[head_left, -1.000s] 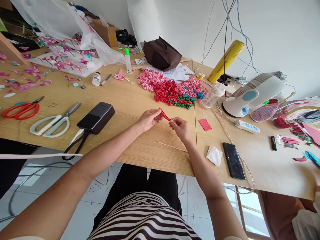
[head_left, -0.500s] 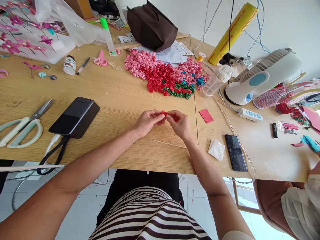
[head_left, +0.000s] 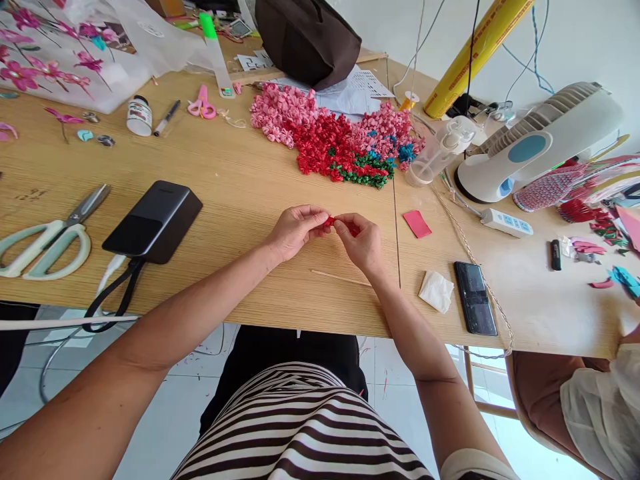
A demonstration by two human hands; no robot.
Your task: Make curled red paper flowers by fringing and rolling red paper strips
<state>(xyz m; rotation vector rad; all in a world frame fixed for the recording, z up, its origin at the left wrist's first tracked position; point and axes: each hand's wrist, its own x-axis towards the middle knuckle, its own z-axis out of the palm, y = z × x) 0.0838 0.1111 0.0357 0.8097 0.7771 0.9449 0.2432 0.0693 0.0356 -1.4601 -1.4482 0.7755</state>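
Between the fingertips of both hands is a small red piece (head_left: 329, 221), perhaps cloth or paper; most of it is covered by the fingers. My left hand (head_left: 296, 233) pinches its left side with thumb and forefinger. My right hand (head_left: 361, 241) grips it from the right, and more red shows inside the curled fingers. A thin wooden stick (head_left: 340, 277) lies on the table just below the hands. Beyond them is a heap of small folded flowers (head_left: 330, 143) in pink, red, green and blue. A flat red square (head_left: 417, 224) lies to the right.
Large scissors (head_left: 60, 233) and a black power bank (head_left: 153, 220) lie left. To the right are a crumpled tissue (head_left: 437, 291), a phone (head_left: 475, 298), a clear bottle (head_left: 440, 153), a power strip (head_left: 507, 223) and a white fan (head_left: 540, 143). Another person's sleeve (head_left: 600, 407) shows at far right.
The red piece has turned a little between my fingertips, and both hands stay pinched on it. The whole view has shifted slightly.
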